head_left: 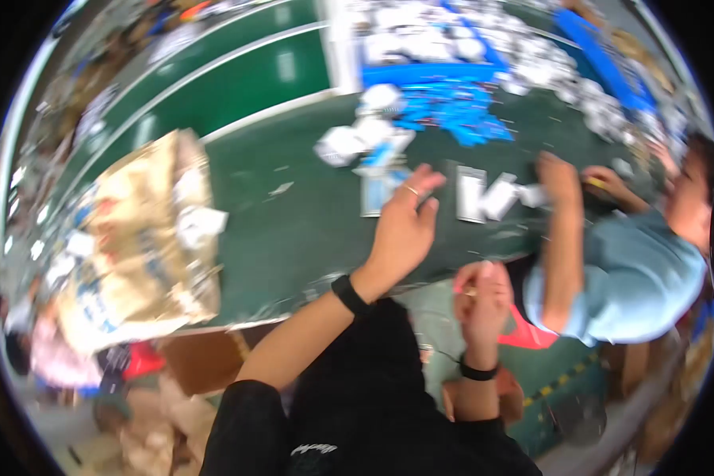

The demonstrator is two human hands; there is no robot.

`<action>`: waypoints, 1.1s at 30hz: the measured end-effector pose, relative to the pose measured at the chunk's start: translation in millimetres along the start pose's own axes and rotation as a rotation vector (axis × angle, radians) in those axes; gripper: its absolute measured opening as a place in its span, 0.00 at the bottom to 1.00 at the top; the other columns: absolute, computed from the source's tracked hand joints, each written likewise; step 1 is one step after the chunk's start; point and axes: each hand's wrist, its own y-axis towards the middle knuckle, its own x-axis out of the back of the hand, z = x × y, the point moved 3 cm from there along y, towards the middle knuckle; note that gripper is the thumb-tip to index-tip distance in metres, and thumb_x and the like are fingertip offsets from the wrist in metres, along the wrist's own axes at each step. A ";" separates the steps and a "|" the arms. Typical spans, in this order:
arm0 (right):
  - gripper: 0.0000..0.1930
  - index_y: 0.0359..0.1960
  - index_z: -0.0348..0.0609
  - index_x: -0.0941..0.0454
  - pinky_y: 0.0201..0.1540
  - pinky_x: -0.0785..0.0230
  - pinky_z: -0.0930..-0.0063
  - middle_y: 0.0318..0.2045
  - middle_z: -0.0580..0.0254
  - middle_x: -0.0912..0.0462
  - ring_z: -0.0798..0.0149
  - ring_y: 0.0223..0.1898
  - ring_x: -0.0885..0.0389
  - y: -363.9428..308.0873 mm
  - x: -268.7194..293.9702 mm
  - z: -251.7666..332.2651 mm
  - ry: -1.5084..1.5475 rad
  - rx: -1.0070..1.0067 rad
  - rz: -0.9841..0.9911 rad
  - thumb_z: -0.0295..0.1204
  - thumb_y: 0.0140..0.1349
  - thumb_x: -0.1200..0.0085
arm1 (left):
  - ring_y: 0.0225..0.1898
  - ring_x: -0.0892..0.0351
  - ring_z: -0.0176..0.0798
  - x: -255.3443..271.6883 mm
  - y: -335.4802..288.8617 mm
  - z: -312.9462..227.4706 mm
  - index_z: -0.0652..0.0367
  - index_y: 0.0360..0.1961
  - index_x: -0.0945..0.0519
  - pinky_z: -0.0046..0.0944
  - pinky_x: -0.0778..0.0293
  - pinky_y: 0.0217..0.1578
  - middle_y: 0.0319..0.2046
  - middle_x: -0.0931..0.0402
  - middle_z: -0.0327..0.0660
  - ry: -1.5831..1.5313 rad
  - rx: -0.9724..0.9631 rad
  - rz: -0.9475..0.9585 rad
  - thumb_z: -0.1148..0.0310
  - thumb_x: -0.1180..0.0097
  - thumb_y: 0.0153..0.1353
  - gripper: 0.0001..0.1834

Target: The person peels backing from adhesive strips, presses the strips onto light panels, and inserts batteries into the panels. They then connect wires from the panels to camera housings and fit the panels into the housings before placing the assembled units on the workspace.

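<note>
My left hand (404, 230) is over the green table, palm down, with its fingers stretched and a little apart. Nothing shows in its grasp. Just beyond its fingertips lies a flat white and light-blue packet (373, 194). My right hand (484, 297) is in front of the table's near edge, its fingers curled together; it is blurred, and what they hold, if anything, is hidden. To the right of my left hand lie a white flat box (471, 194) and a second white piece (498, 197). Beyond them is a loose pile of blue small pieces (452, 107).
A large brown paper sack (127, 246) stands on the left of the green table (270, 246). Blue bins (428, 73) with many white pieces stand at the back. At the right, a co-worker in a light-blue shirt (635, 278) has a hand (559, 178) over the table.
</note>
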 end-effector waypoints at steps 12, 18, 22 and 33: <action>0.15 0.37 0.41 0.31 0.18 0.50 0.83 0.19 0.75 0.40 0.81 0.16 0.47 12.4 -172.9 -18.1 0.048 -0.186 0.641 0.39 0.80 0.56 | 0.63 0.28 0.56 337.7 -50.5 82.4 0.57 0.56 0.20 0.56 0.40 0.71 0.59 0.24 0.49 1.265 0.001 0.194 0.79 0.36 0.52 0.27; 0.25 0.23 0.45 0.39 0.17 0.51 0.81 0.18 0.75 0.42 0.80 0.16 0.46 28.7 -184.7 -13.4 -0.004 -0.166 0.611 0.44 0.81 0.60 | 0.49 0.16 0.49 319.5 0.1 63.4 0.59 0.56 0.23 0.54 0.30 0.62 0.42 0.17 0.50 0.847 -0.033 0.070 0.68 0.39 0.66 0.18; 0.22 0.41 0.37 0.19 0.19 0.51 0.83 0.16 0.78 0.39 0.79 0.15 0.45 42.6 -187.0 5.1 -0.278 0.072 0.505 0.42 0.81 0.59 | 0.33 0.13 0.35 249.3 12.8 29.3 0.58 0.61 0.26 0.34 0.17 0.33 0.41 0.16 0.42 -0.397 0.447 -0.258 0.71 0.39 0.69 0.21; 0.14 0.45 0.47 0.12 0.19 0.41 0.71 0.20 0.65 0.35 0.67 0.17 0.33 34.8 -203.8 8.3 -0.885 0.953 0.500 0.22 0.56 0.30 | 0.38 0.18 0.36 175.3 -39.3 41.8 0.62 0.69 0.32 0.37 0.18 0.41 0.39 0.22 0.40 -1.100 0.601 -0.218 0.42 0.62 0.77 0.35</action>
